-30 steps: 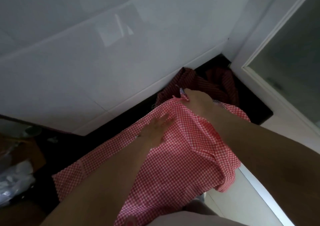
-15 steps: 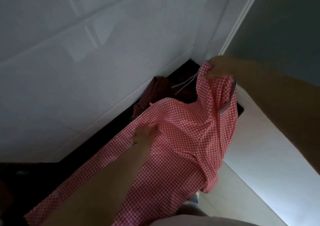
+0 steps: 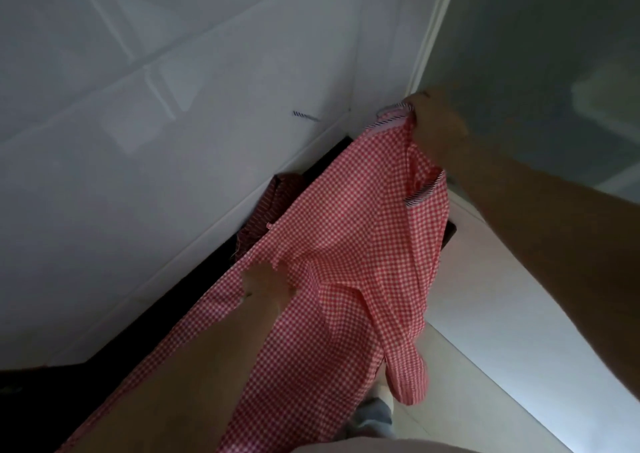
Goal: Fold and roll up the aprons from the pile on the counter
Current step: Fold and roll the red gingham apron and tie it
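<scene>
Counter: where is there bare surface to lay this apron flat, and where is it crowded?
Bare dark counter shows along the white wall, left of the left hand. The far corner is crowded by the apron pile. The right hand holds the checked apron up.

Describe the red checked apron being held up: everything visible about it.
The apron is thin woven cloth in a small red-and-white check, with dark striped trim near its top edge. It is unfolded and creased, stretched on a slant from lower left to upper right. The right hand grips its top corner and holds it raised in front of the wall; the left hand holds the cloth lower down. A loose fold hangs down at the lower right. Behind it, darker red cloth lies on the black counter.
</scene>
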Demonstrator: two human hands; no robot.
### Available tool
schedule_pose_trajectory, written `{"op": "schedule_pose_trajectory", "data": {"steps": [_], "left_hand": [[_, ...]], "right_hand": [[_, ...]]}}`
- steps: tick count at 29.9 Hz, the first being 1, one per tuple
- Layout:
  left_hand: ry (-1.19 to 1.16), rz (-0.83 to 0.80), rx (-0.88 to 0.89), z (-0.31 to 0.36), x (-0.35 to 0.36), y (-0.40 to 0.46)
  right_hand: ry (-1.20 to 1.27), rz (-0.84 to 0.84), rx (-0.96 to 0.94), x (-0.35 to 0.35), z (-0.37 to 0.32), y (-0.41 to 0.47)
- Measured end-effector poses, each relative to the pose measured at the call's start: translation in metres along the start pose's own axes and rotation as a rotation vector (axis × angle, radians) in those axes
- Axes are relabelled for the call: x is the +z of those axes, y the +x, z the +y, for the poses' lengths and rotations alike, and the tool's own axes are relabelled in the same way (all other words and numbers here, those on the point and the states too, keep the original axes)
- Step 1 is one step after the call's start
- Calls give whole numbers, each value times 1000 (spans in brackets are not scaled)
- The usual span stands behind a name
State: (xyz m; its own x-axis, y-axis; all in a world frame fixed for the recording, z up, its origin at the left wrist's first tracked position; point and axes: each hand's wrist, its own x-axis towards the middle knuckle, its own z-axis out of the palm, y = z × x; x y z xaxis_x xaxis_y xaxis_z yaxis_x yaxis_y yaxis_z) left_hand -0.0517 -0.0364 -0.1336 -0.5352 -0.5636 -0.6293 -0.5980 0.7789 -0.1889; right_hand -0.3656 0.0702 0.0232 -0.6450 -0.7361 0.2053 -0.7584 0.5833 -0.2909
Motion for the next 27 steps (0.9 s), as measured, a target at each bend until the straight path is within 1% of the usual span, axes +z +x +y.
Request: {"op": "schedule_pose_trajectory", "data": {"steps": [1,2,3,4,5,6,7,9,11,13,15,16,17,18,19,20,22,23,24,25,27], "left_hand": [[-2,52,25,2,-5,2],[-16,138,100,4,-10,2],[-47,272,243,8,-12,5],[-84,380,432,12,-14,10],[-95,434,611,16,-14,14],[-76,448,731,21,-16,21],[-84,417,778,25,-18,24],[-119,322,742,30,-20,34],[-110,241,671,28,-15,44],[-114,211,593,24,-10,53],[-150,153,491,24,-8,62],[-149,135,442,24,-10,62],[-162,127,403,25,-12,63],[-160,152,387,26,-12,64],[-144,228,412,29,-17,60],[-114,311,487,32,-20,59],[-105,339,635,37,-24,61],[-93,304,649,40,-27,62],[-74,283,621,42,-27,65],[-68,175,562,43,-24,71],[-55,38,497,44,-30,80]], "right_hand": [[16,-19,54,2,1,4],[17,-44,93,2,1,7],[11,-61,96,3,2,10],[6,-81,88,4,2,11],[4,-86,64,5,3,11],[-13,-91,39,5,5,11],[-46,-97,2,7,5,10],[-160,-68,-23,9,5,11],[-243,21,39,6,4,21],[-168,113,202,0,2,35],[29,146,372,1,1,50],[129,163,412,3,-1,53],[172,179,417,8,-3,54],[175,193,381,13,-5,54],[159,188,300,19,-8,51],[145,150,181,28,-11,46],[99,42,-102,45,-16,36],[67,9,-217,52,-17,31],[47,22,-275,60,-15,28],[82,61,-259,64,-16,23],[210,218,-98,67,-19,4]]}}
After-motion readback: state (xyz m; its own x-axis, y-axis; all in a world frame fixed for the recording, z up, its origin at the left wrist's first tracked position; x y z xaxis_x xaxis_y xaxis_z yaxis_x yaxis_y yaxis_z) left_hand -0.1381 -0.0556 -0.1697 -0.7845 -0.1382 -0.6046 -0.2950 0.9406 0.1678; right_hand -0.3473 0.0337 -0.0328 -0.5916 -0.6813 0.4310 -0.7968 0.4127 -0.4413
